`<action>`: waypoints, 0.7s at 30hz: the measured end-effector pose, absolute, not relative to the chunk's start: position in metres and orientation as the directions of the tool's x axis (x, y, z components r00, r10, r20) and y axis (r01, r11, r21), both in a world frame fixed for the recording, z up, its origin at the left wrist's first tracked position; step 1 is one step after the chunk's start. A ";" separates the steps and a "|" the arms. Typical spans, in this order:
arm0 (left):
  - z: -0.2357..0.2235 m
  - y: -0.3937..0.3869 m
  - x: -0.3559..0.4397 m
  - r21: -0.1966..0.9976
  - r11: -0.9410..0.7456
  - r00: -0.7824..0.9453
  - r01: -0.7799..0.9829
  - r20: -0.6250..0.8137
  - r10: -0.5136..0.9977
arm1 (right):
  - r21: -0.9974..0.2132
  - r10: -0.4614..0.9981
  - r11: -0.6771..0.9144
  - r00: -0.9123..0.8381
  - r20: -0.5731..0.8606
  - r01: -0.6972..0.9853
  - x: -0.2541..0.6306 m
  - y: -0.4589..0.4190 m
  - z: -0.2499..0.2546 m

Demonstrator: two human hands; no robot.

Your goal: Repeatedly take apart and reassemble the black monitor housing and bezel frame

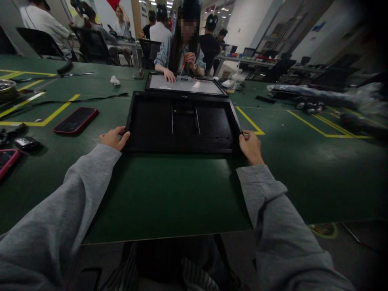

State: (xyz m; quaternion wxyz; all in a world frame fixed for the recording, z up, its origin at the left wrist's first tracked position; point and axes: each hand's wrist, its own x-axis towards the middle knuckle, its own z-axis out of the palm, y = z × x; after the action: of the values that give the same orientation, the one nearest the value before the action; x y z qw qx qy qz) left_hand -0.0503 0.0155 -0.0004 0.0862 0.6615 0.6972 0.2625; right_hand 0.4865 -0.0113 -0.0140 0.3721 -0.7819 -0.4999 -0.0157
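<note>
A black monitor back cover (148, 121), hollow side up, lies in front of me on the green table (176, 186). My left hand (114, 138) grips its left edge near the front corner, thumb on top of the rim. At the opposite side, my right hand (251, 146) holds the right edge by the front corner, with the fingers curled round it. Two thin rails and a recessed panel show in the middle of the cover. Just beyond its far edge lies a monitor panel (172, 84) with a grey metal back.
Across the table a person (178, 56) holds an orange-handled screwdriver (185, 60) over the panel. A red-cased phone (76, 120), a black mouse (27, 143) and a black strap (100, 98) lie left. Crumpled tissue (114, 80) sits farther back; plastic wrapping (306, 93) lies right.
</note>
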 end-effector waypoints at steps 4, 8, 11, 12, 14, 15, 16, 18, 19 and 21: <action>0.000 0.014 -0.052 0.467 -0.050 -0.071 0.883 0.239 0.968 | -0.574 0.752 -0.261 0.537 0.383 0.776 0.486 -0.015 -0.010; 0.000 0.013 -0.052 0.463 -0.084 -0.041 0.883 0.255 0.966 | -0.550 0.756 -0.285 0.537 0.373 0.785 0.481 -0.018 -0.006; 0.001 0.013 -0.052 0.449 -0.096 -0.018 0.888 0.243 0.970 | -0.557 0.751 -0.298 0.550 0.364 0.775 0.482 -0.019 -0.005; 0.001 0.013 -0.051 0.442 -0.104 -0.005 0.891 0.237 0.971 | -0.561 0.749 -0.305 0.558 0.357 0.769 0.483 -0.019 -0.006; 0.002 0.014 -0.051 0.432 -0.121 0.023 0.894 0.226 0.974 | -0.571 0.752 -0.319 0.569 0.333 0.756 0.487 -0.021 -0.006; 0.002 0.014 -0.050 0.429 -0.129 0.034 0.894 0.222 0.974 | -0.573 0.750 -0.322 0.572 0.331 0.754 0.489 -0.022 -0.005; 0.002 0.014 -0.049 0.427 -0.137 0.045 0.894 0.220 0.974 | -0.570 0.738 -0.316 0.574 0.354 0.758 0.489 -0.023 -0.004; 0.001 0.013 -0.044 0.428 -0.157 0.066 0.890 0.221 0.973 | -0.548 0.673 -0.278 0.567 0.474 0.789 0.486 -0.027 0.002; 0.001 0.013 -0.041 0.432 -0.168 0.075 0.886 0.224 0.972 | -0.532 0.621 -0.250 0.556 0.553 0.809 0.482 -0.028 0.006; -0.001 0.011 -0.032 0.445 -0.194 0.095 0.874 0.236 0.967 | -0.502 0.523 -0.186 0.517 0.677 0.845 0.465 -0.031 0.014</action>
State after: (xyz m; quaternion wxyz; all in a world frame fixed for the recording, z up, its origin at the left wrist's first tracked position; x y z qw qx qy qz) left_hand -0.0315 0.0111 -0.0008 0.0959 0.7336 0.6275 0.2426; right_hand 0.4647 -0.0305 0.0143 0.4454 -0.7485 -0.4570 -0.1806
